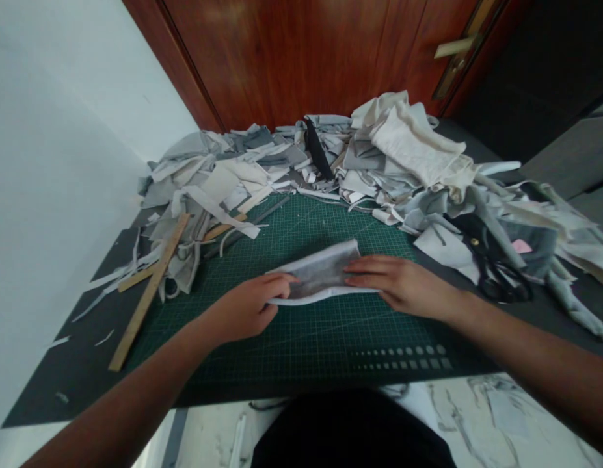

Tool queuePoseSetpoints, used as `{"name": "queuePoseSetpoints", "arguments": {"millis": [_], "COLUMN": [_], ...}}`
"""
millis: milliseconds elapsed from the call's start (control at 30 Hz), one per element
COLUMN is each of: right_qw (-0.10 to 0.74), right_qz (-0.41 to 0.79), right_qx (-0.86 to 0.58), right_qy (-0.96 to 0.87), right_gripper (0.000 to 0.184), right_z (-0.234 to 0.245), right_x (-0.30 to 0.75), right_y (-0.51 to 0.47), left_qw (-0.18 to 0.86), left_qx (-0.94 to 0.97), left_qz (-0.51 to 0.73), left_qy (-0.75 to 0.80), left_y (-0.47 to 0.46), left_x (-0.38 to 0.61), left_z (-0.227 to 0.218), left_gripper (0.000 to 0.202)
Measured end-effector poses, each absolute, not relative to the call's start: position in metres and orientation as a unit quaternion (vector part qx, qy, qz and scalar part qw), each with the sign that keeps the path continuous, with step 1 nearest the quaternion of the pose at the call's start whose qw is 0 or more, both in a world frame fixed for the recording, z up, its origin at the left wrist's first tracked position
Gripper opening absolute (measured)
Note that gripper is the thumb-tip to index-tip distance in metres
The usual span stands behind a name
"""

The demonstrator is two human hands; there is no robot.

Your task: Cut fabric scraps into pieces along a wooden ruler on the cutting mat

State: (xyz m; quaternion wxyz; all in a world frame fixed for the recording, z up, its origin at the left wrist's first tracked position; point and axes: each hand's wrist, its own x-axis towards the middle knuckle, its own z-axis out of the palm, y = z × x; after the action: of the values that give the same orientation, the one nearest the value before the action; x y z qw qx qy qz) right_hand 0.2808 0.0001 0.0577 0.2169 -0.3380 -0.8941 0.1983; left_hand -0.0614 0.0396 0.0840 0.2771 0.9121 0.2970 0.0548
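A grey and white piece of fabric (317, 276) lies on the green cutting mat (301, 331) in the middle of the table. My left hand (250, 309) is closed in a pinch on the left edge of the piece. My right hand (399, 283) lies flat on its right end with the fingers stretched out, pressing it onto the mat.
A big heap of grey, white and cream fabric scraps (379, 159) covers the back and right of the table. Black scissors (496, 270) lie at the right among scraps. Wooden rulers (149, 292) lie at the left. A brown door (330, 58) stands behind; a white wall is at the left.
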Motion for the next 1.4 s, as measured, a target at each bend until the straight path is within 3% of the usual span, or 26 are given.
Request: {"name": "queuePoseSetpoints", "arguments": {"millis": [133,267,400,500,633,733,800,933,1000,1133,1267,1400], "right_qw": [0.160,0.151,0.106,0.134,0.192,0.183,0.157,0.090,0.064,0.055,0.031,0.044], "right_qz": [0.198,0.146,0.071,0.103,0.178,0.212,0.231,0.266,0.270,0.220,0.177,0.131], "right_qx": [-0.364,-0.443,-0.500,-0.463,-0.461,-0.470,-0.479,-0.480,-0.483,-0.533,-0.617,-0.619], "right_qy": [-0.896,-0.872,-0.857,-0.870,-0.848,-0.837,-0.832,-0.831,-0.830,-0.815,-0.767,-0.773], "right_gripper": [0.060,0.032,0.024,0.024,0.020,0.037,0.053,0.081,0.088,0.037,0.026,0.025], "right_z": [0.022,0.030,0.029,0.021,0.016,0.017,0.018,0.020,0.024,0.034,0.034,0.025], "right_x": [0.280,0.260,0.226,0.210,0.210,0.215,0.217,0.216,0.211,0.196,0.182,0.178], "right_y": [-0.024,-0.023,-0.010,-0.003,0.002,0.006,0.009,0.009,0.007,0.010,0.016,0.013], "left_qw": [0.286,0.253,0.126,0.094,0.151,0.174,0.168,0.132,0.106,0.064,0.084,0.117], "left_qx": [0.921,0.919,0.919,0.912,0.901,0.900,0.902,0.899,0.900,0.894,0.881,0.876], "left_qz": [0.026,0.052,0.033,0.028,0.051,0.044,0.032,0.029,0.016,0.008,0.025,0.027], "left_qy": [0.264,0.297,0.372,0.398,0.403,0.397,0.396,0.416,0.423,0.443,0.465,0.467], "left_y": [0.034,0.040,0.040,0.037,0.035,0.033,0.031,0.032,0.033,0.036,0.033,0.025], "left_x": [-0.063,-0.049,-0.023,-0.015,-0.023,-0.029,-0.028,-0.015,-0.006,0.007,0.007,0.002], "left_z": [0.052,0.047,0.038,0.033,0.035,0.036,0.036,0.039,0.039,0.032,0.028,0.029], "left_gripper": [0.023,0.019,0.024,0.025,0.043,0.062,0.064,0.030,0.027,0.020,0.031,0.056]}}
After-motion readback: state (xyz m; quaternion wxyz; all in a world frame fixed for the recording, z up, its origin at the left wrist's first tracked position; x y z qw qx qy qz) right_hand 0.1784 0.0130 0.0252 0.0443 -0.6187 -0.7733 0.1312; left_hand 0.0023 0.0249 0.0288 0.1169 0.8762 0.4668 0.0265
